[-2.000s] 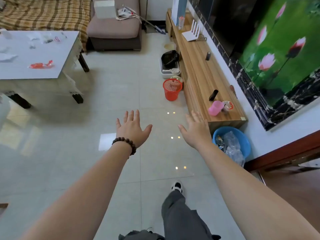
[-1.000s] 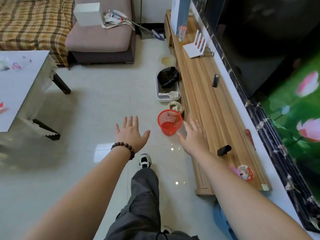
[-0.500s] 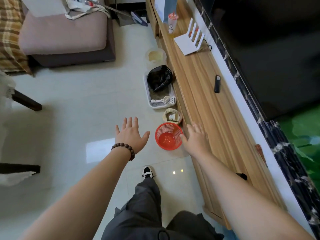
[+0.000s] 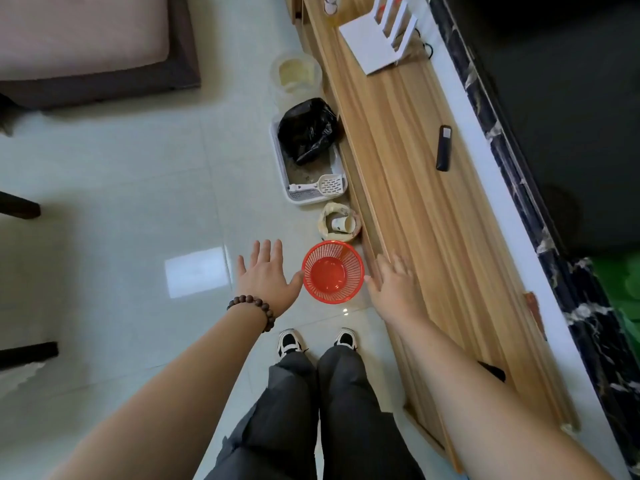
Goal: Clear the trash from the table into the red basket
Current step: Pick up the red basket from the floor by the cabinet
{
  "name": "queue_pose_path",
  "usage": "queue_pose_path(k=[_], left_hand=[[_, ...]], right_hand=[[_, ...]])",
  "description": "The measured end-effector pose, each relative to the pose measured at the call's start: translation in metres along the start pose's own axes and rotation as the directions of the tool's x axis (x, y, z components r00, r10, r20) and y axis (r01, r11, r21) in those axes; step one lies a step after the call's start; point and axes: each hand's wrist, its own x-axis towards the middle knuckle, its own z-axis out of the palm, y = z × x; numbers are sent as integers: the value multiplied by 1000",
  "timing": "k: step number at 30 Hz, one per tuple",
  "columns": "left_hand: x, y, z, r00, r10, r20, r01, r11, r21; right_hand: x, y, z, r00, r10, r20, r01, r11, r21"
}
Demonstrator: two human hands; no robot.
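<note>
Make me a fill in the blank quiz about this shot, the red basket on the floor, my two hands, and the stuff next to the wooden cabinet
1. The red basket stands on the floor and holds ____ trash.
2. A beaded bracelet sits on the ____ wrist.
3. The left hand and right hand are both ____, holding nothing.
4. The black bag lies in the grey tray, which also holds a white ____.

Missing words: no; left; open; scoop
</note>
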Motion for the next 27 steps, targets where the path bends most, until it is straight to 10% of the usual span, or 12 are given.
queue_pose_path(k=[19, 27], left_hand=[[280, -53, 369, 888, -126, 442, 335, 836, -436], [256, -41, 297, 976, -204, 78, 216, 844, -491]], right_hand=[[246, 174, 306, 972, 39, 232, -146, 873, 464], [234, 149, 265, 985, 81, 150, -148, 844, 516]])
